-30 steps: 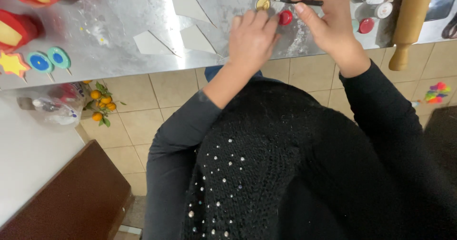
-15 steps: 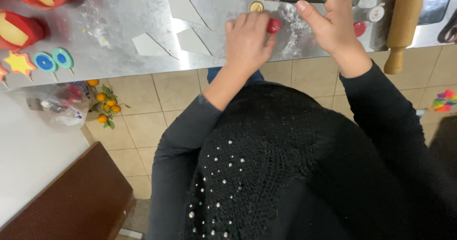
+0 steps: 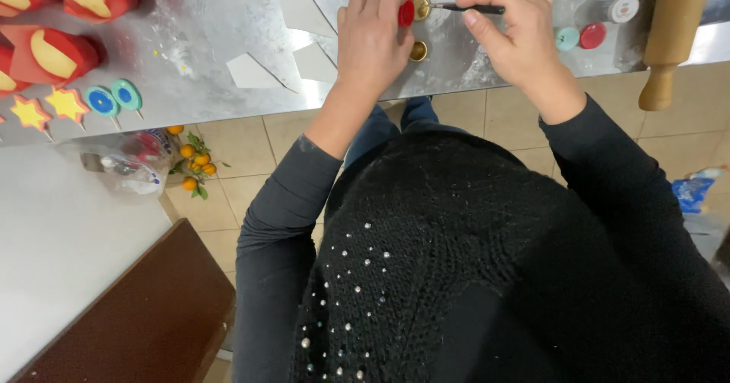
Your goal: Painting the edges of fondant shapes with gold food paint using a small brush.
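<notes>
My left hand [image 3: 372, 37] rests on the steel worktop [image 3: 190, 56] and pinches a small red disc [image 3: 406, 12] upright between its fingertips. My right hand [image 3: 511, 30] grips a thin black-handled brush [image 3: 470, 7], its tip pointing left onto a small gold disc [image 3: 421, 7] right beside the red one. A second gold disc [image 3: 418, 50] lies just below, near my left knuckles.
White cut-out pieces [image 3: 255, 71] lie left of my hands. Red-and-yellow shapes [image 3: 53, 52], yellow stars [image 3: 47, 111] and blue-green round toppers [image 3: 112, 98] sit far left. Small jars with teal and red lids [image 3: 579, 36] and a wooden rolling pin [image 3: 669, 37] stand right. A bag and oranges [image 3: 194, 166] lie on the floor.
The view shifted, so the hands sit lower in frame. My left hand has lifted the red disc upright beside the gold disc. The brush stays pointed at the gold disc.
</notes>
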